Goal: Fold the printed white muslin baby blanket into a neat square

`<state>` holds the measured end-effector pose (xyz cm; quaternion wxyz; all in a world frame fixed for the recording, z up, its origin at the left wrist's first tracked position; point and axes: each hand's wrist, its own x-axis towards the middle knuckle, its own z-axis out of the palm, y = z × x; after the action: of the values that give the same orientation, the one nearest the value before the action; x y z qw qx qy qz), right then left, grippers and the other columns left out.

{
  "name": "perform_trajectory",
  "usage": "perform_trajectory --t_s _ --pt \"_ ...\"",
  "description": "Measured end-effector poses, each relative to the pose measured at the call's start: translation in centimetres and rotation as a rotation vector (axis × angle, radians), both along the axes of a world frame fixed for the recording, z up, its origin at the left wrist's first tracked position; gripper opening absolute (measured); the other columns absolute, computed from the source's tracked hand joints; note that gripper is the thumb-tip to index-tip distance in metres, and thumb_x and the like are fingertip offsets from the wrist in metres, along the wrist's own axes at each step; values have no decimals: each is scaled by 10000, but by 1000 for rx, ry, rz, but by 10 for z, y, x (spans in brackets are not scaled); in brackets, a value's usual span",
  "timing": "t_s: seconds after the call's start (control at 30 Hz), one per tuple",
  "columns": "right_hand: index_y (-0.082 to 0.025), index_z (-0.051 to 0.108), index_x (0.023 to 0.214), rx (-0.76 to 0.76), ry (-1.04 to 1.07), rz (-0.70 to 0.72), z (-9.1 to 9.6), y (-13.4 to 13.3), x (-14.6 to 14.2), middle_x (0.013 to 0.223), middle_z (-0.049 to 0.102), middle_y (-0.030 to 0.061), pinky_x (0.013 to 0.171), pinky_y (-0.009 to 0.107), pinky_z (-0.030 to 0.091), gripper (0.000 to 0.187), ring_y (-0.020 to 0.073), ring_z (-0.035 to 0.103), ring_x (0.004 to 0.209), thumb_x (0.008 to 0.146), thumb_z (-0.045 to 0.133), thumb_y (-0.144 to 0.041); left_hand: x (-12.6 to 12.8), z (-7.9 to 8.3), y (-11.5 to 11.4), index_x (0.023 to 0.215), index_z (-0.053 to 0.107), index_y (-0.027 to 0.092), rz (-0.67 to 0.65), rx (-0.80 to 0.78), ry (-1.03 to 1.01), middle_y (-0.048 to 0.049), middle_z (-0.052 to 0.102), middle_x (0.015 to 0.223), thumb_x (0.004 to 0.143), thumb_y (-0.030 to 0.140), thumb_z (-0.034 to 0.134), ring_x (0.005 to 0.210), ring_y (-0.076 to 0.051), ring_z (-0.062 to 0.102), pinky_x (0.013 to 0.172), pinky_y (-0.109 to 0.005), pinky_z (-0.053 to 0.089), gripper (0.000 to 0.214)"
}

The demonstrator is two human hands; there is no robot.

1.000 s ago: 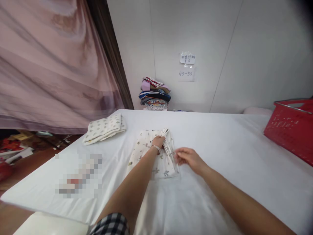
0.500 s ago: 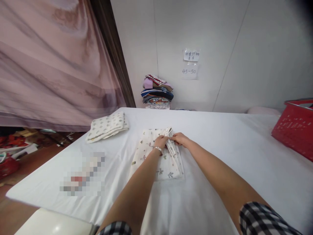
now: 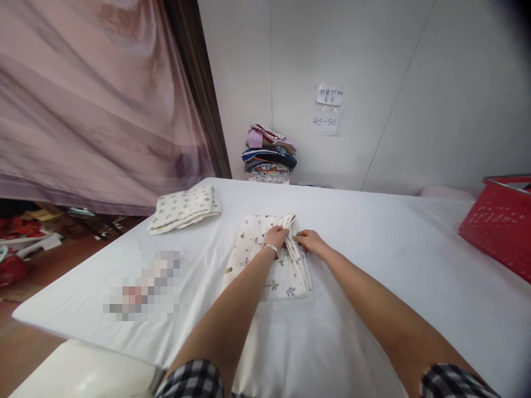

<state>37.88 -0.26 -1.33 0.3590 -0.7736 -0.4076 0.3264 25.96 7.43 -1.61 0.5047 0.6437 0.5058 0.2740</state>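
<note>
Currently, both bare hands are at the cloth (image 3: 290,276), which lies on the white worktop (image 3: 373,249), between its left and right edges. The cloth is off-white with a plant print; folds are gathered along its right side, and its far end stops short of the worktop's far edge.

The left hand (image 3: 277,236) is on top of the cloth, its fingers closed on the gathered folds. A bracelet (image 3: 271,247) is worn at that wrist. The right hand (image 3: 312,241) is just beside it, fingertips touching the outer side of the folds; whether they pinch the fabric cannot be told. Both sleeves (image 3: 194,378) are black-and-white checked.

A second cloth (image 3: 185,207), folded and dotted with a grey motif, lies at the left edge near the far left corner. Nearer the front left corner is a pixelated item (image 3: 143,284), not identifiable. A red basket (image 3: 498,221) stands at the right, toward the far edge.

Beyond the far edge, a pile of fabrics (image 3: 269,155) rises against the wall (image 3: 373,72). Two notes (image 3: 327,108) are fixed above; the lower reads "45-50". A pink curtain (image 3: 95,99) hangs past the left edge.
</note>
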Motion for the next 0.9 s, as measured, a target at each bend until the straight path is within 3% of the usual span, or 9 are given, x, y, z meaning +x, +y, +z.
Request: perform_trajectory --t_s 0.1,0.3,0.47,0.57,0.7,0.9 --pt "-132 638 840 -6 -116 -35 0 4 0 662 619 29 513 214 333 295 115 534 564 623 681 -326 -1 0 -1 734 597 168 12 35 7 35 531 542 704 274 557 535 -115 552 521 -214 456 117" --pt "-167 574 591 81 -169 -33 1 4 -6 611 581 2 575 207 331 78 126 534 667 611 637 -207 -2 8 -5 715 601 173 23 124 52 28 563 575 702 263 544 596 -126 572 564 -215 453 108" --pt "-170 542 687 113 -8 -93 0 -2 -11 463 497 -38 475 194 331 77 93 476 461 732 522 -230 -1 21 -11 831 628 176 25 204 116 -19 662 781 722 292 551 770 -149 604 698 -230 451 177" --pt "-161 530 760 85 122 -143 -2 -6 -13 374 418 -68 386 189 284 89 85 397 343 776 464 -220 1 25 -13 867 634 178 1 206 185 -35 675 813 715 299 562 773 -162 610 706 -243 446 208" --pt "-161 507 890 98 203 -219 -5 -8 -14 362 398 -92 357 170 267 121 82 391 327 783 458 -189 5 25 -14 923 630 185 -15 205 261 -43 681 867 724 311 553 796 -166 617 703 -242 445 249" --pt "-162 524 926 128 184 -245 -12 -8 -13 399 455 -78 370 165 301 169 82 432 352 758 502 -175 12 21 -15 913 636 179 -32 225 349 -67 681 881 708 257 541 851 -198 616 732 -262 440 240"
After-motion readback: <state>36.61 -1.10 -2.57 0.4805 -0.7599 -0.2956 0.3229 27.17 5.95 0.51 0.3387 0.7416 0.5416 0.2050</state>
